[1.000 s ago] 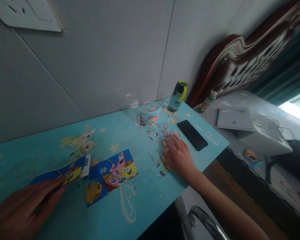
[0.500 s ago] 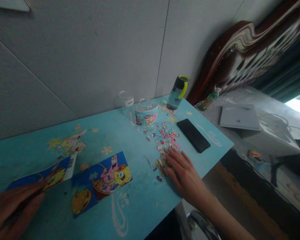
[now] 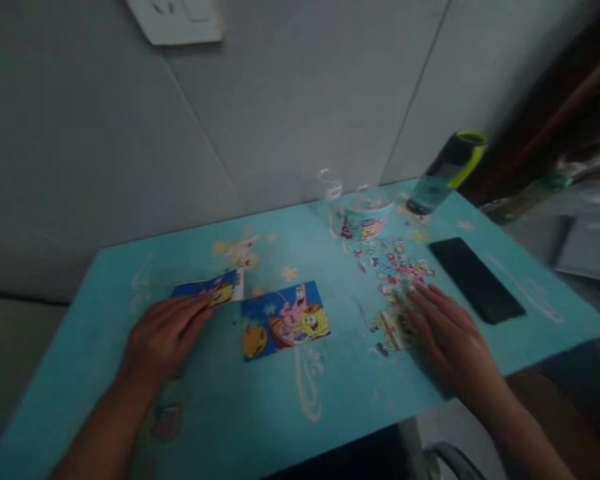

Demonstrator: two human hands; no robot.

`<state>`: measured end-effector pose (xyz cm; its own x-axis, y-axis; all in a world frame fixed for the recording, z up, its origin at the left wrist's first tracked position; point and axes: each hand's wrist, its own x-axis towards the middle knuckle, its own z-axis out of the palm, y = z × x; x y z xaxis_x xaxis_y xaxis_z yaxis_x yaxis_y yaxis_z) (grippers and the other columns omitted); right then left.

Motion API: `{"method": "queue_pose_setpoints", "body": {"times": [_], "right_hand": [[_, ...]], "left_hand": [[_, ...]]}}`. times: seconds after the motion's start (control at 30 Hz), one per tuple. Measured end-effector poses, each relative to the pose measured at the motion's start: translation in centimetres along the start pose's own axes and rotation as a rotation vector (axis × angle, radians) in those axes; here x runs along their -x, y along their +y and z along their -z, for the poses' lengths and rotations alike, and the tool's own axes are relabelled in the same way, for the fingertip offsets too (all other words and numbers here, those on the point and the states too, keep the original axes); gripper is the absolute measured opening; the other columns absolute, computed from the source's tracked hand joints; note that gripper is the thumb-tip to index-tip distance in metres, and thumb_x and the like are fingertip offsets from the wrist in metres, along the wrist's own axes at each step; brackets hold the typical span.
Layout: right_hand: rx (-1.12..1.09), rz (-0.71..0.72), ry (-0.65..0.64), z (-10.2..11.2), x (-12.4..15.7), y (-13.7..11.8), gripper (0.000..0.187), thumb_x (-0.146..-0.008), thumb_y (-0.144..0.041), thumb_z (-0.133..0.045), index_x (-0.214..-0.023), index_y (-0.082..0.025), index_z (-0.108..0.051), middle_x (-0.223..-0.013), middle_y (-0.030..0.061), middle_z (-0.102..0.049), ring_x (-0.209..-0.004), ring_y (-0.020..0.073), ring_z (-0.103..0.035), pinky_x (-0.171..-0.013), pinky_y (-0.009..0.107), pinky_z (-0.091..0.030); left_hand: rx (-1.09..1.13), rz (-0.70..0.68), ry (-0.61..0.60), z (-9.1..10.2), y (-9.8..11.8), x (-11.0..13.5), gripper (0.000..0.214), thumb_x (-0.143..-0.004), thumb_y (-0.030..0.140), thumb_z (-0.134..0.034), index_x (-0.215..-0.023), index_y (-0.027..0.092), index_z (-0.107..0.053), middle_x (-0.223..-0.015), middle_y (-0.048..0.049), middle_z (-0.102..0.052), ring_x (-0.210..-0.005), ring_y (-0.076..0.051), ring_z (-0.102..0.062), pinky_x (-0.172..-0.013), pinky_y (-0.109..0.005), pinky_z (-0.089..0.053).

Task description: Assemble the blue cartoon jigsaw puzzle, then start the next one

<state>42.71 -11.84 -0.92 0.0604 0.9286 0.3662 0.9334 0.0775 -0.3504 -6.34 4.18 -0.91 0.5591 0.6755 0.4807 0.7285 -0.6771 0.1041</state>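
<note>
My left hand (image 3: 173,327) is closed in a pinch on a blue cartoon card (image 3: 225,293) with a white barcode strip at its right end. Just right of it, a second blue cartoon card (image 3: 305,319) lies flat on the light-blue table (image 3: 220,407), picture side up. My right hand (image 3: 447,327) rests on the tabletop with its fingers stretched out. Its fingertips are at the near edge of a scatter of small colourful cartoon cut-outs (image 3: 395,267), which look like stickers. A yellow cartoon figure (image 3: 391,330) on the table shows partly beside that hand.
Behind the scatter stand a round cartoon-printed tub (image 3: 365,225) and a clear plastic cup (image 3: 331,185). A bottle (image 3: 443,177) with a yellow-green loop is at the back right. A black phone-like slab (image 3: 475,280) lies right of my right hand. The wall (image 3: 290,120) borders the table's back.
The view has swung left, so things sit further right in it and a wall socket shows. My left hand still holds the card; my right hand stays by the cut-outs.
</note>
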Motion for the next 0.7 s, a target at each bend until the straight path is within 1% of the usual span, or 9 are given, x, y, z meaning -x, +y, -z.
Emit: {"method": "queue_pose_setpoints", "body": {"times": [0.07,0.1,0.2,0.27,0.33,0.43,0.53,0.6,0.7], "right_hand": [[-0.035,0.017,0.027,-0.7,-1.0,0.3,0.044,-0.097,-0.034,-0.053,-0.139,-0.022,-0.057,-0.149,0.0096,-0.052,-0.14,0.0291,-0.045,-0.118,0.053,-0.036],[-0.048,0.015,0.031,-1.1,-1.5,0.4,0.043,-0.097,-0.035,-0.053,-0.138,-0.022,-0.058,-0.149,0.0097,-0.052,-0.14,0.0292,-0.046,-0.118,0.052,-0.036],[-0.063,0.001,0.032,-2.1,-2.6,0.4,0.038,-0.097,-0.036,-0.052,-0.132,-0.023,-0.062,-0.146,0.0093,-0.055,-0.136,0.0299,-0.05,-0.117,0.052,-0.037],[-0.048,-0.017,0.019,-2.4,-2.8,0.5,0.035,-0.096,-0.036,-0.053,-0.128,-0.026,-0.065,-0.145,0.0081,-0.056,-0.133,0.0294,-0.054,-0.116,0.049,-0.039],[-0.02,-0.043,0.01,-2.4,-2.6,0.8,0.032,-0.096,-0.037,-0.054,-0.124,-0.03,-0.067,-0.142,0.0066,-0.059,-0.129,0.0284,-0.057,-0.114,0.044,-0.042],[0.021,-0.11,0.032,-2.1,-2.2,1.5,0.031,-0.094,-0.042,-0.054,-0.119,-0.033,-0.07,-0.134,0.0052,-0.065,-0.121,0.0294,-0.063,-0.104,0.043,-0.049],[0.062,-0.18,0.048,-1.6,-2.1,1.9,0.036,-0.093,-0.049,-0.051,-0.118,-0.029,-0.07,-0.126,0.0052,-0.07,-0.115,0.0322,-0.066,-0.096,0.046,-0.053],[0.091,-0.197,0.042,-1.5,-2.2,1.7,0.039,-0.093,-0.051,-0.05,-0.116,-0.027,-0.071,-0.123,0.0062,-0.071,-0.112,0.0333,-0.067,-0.093,0.047,-0.054],[0.118,-0.181,0.039,-1.5,-2.3,1.3,0.036,-0.094,-0.048,-0.051,-0.115,-0.027,-0.07,-0.123,0.0074,-0.071,-0.11,0.0336,-0.068,-0.088,0.047,-0.054]], "left_hand": [[-0.018,-0.012,-0.031,0.2,0.9,0.0,0.027,-0.094,0.027,-0.063,-0.121,0.027,-0.067,-0.119,-0.0018,-0.072,-0.107,-0.022,-0.069,-0.098,-0.041,-0.054],[-0.005,-0.024,-0.057,0.2,1.6,-0.2,0.028,-0.094,0.025,-0.063,-0.122,0.025,-0.066,-0.123,-0.0037,-0.071,-0.111,-0.023,-0.067,-0.099,-0.042,-0.053],[0.025,-0.094,-0.037,0.2,3.6,-0.8,0.031,-0.093,0.023,-0.064,-0.125,0.025,-0.065,-0.123,-0.0047,-0.071,-0.11,-0.023,-0.067,-0.095,-0.042,-0.054],[0.048,-0.109,-0.032,0.1,4.6,-1.1,0.031,-0.094,0.023,-0.064,-0.125,0.023,-0.064,-0.123,-0.0053,-0.071,-0.111,-0.022,-0.066,-0.094,-0.042,-0.053],[0.055,-0.101,-0.069,0.1,5.2,-1.2,0.029,-0.095,0.025,-0.063,-0.123,0.021,-0.064,-0.123,-0.0058,-0.07,-0.112,-0.022,-0.066,-0.094,-0.042,-0.053],[0.044,-0.06,-0.122,-0.2,5.5,-1.0,0.027,-0.097,0.028,-0.06,-0.122,0.019,-0.064,-0.125,-0.0066,-0.069,-0.114,-0.023,-0.065,-0.095,-0.044,-0.053],[0.034,0.018,-0.146,-0.6,5.0,-0.8,0.032,-0.099,0.024,-0.054,-0.13,0.017,-0.06,-0.132,-0.0088,-0.065,-0.12,-0.024,-0.061,-0.102,-0.047,-0.05],[0.028,0.048,-0.147,-0.8,4.5,-0.6,0.037,-0.099,0.02,-0.052,-0.136,0.018,-0.055,-0.136,-0.0101,-0.062,-0.124,-0.025,-0.059,-0.106,-0.049,-0.048],[0.04,0.05,-0.112,-0.5,4.1,-0.5,0.036,-0.098,0.018,-0.053,-0.133,0.018,-0.057,-0.135,-0.0106,-0.061,-0.122,-0.025,-0.059,-0.105,-0.049,-0.048]]}}
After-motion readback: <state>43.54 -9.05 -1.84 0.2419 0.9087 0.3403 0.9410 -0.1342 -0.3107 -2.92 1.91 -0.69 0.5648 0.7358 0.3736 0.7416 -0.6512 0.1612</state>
